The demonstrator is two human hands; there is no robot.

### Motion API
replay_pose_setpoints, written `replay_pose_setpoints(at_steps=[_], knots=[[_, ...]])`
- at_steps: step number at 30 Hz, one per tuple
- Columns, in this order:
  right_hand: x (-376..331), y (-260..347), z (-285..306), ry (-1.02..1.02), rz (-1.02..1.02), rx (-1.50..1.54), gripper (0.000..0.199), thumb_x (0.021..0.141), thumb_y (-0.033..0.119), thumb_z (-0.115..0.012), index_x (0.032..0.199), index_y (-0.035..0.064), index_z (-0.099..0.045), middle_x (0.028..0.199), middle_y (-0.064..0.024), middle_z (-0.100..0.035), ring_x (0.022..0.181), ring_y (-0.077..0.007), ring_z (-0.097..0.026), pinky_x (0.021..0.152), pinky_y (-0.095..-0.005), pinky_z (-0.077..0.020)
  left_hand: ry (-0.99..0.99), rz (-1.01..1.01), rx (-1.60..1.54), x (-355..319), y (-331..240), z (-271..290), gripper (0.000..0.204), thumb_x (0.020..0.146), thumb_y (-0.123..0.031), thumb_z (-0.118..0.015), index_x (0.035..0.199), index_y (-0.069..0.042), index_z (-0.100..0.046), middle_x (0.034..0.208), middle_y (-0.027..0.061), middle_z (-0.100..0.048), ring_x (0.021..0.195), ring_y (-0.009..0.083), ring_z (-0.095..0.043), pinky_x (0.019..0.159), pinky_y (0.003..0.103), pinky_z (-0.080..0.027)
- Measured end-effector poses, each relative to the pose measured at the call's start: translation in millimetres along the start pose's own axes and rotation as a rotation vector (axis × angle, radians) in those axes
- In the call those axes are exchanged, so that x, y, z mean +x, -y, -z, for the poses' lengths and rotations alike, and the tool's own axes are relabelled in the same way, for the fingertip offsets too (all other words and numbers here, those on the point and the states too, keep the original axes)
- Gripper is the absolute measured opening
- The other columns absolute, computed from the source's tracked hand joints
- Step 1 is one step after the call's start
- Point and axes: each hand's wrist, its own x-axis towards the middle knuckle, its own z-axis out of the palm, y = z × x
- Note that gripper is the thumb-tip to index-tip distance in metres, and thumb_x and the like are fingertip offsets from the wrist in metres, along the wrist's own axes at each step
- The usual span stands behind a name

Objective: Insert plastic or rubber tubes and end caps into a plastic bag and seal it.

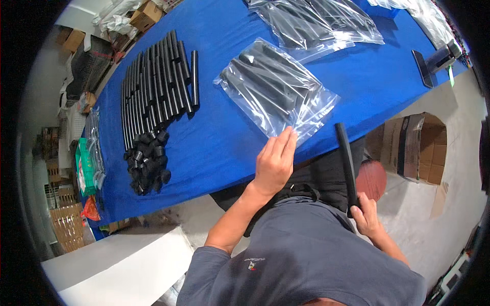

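My left hand (275,162) rests at the near edge of a clear plastic bag (312,127), its fingers stretched out on the film and its thumb hidden. Inside that bag several thick black tubes (270,76) lie side by side. Off to the right, past the table's front edge, my right hand (365,215) is closed around the lower end of a long black tube (345,160). This tube points up and away from me, apart from the bag.
Rows of black tubes (158,81) lie on the blue-covered table (214,137), beside a heap of short black caps (148,158). More filled bags (316,23) lie at the far side. A phone (422,68) stands at right; a cardboard box (416,148) sits below.
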Motion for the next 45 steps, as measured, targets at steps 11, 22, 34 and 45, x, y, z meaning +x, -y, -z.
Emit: replay_pose_setpoints(at_steps=[11, 22, 34, 45], knots=[[133.3, 31.9, -1.9, 0.118, 0.275, -0.174, 0.034, 0.095, 0.023, -0.055, 0.117, -0.0031, -0.058, 0.073, -0.0250, -0.060, 0.068, -0.0444, -0.062, 0.062, -0.0491, -0.0473, -0.078, -0.022, 0.005, 16.3, -12.6, 11.4, 0.047, 0.078, 0.000, -0.066, 0.124, 0.005, -0.063, 0.127, 0.0201, -0.061, 0.083, 0.0282, -0.064, 0.073, 0.035, -0.055], [255.4, 44.5, -61.5, 0.013, 0.696, -0.249, 0.028, 0.095, 0.029, -0.062, 0.109, 0.0040, -0.066, 0.085, -0.0216, -0.070, 0.082, -0.0423, -0.068, 0.069, -0.0481, -0.0530, -0.165, -0.015, -0.033, 24.6, -17.5, 10.8, 0.040, 0.082, -0.002, -0.060, 0.121, 0.007, -0.063, 0.126, 0.0232, -0.059, 0.088, 0.0316, -0.067, 0.074, 0.037, -0.057], [273.6, 85.4, -106.1, -0.070, 0.521, -0.779, 0.046, 0.093, 0.052, -0.062, 0.094, 0.0076, -0.052, 0.062, -0.0146, -0.067, 0.055, -0.0328, -0.068, 0.046, -0.0451, -0.0501, -0.219, 0.025, -0.031, 11.6, -6.5, 12.8, 0.041, 0.079, 0.001, -0.063, 0.120, 0.009, -0.064, 0.123, 0.0188, -0.062, 0.087, 0.0300, -0.065, 0.075, 0.036, -0.056], [262.4, 45.8, -125.4, -0.095, 0.799, -0.442, 0.053, 0.086, 0.022, -0.065, 0.134, 0.0036, -0.053, 0.073, -0.0139, -0.069, 0.062, -0.0360, -0.069, 0.051, -0.0461, -0.0514, -0.205, -0.004, -0.060, -8.6, 6.7, 32.9, 0.045, 0.069, 0.008, -0.067, 0.115, 0.005, -0.068, 0.117, 0.0155, -0.066, 0.077, 0.0283, -0.061, 0.068, 0.037, -0.053]])
